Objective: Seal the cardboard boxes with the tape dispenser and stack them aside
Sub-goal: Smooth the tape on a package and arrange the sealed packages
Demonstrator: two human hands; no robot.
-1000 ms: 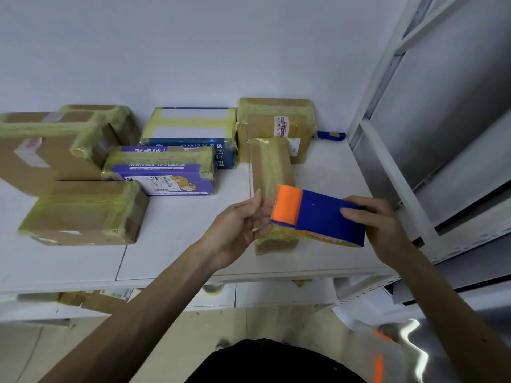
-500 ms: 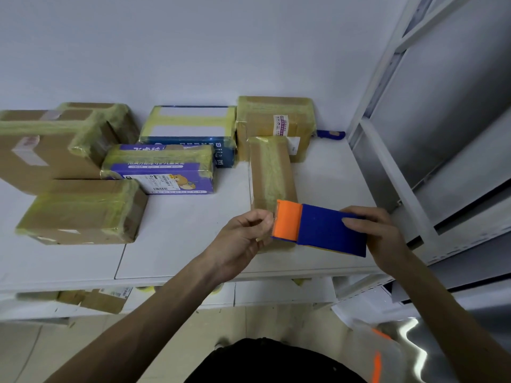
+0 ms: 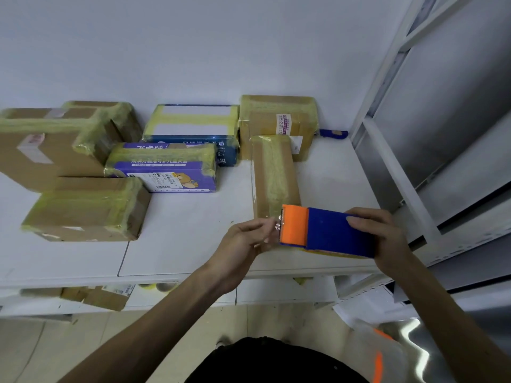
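Your left hand [image 3: 243, 241] has closed in since a second ago and now pinches the clear tape end [image 3: 272, 230] at the orange mouth of the tape dispenser [image 3: 331, 233].
Your right hand [image 3: 378, 236] grips the dispenser's blue body, fingers curled over its top, at the near end of a narrow cardboard box [image 3: 273, 175] lying lengthwise on the white table [image 3: 179, 244]; whether dispenser and box touch cannot be told. A taller brown box [image 3: 276, 117] stands at its far end. To the left sit a blue box [image 3: 193, 125] by the wall, a purple box [image 3: 163, 168] before it, then a large brown box [image 3: 41, 150] and a low brown box [image 3: 88, 208], all banded with yellowish tape. Grey metal shelving [image 3: 401, 167] rises on your right.
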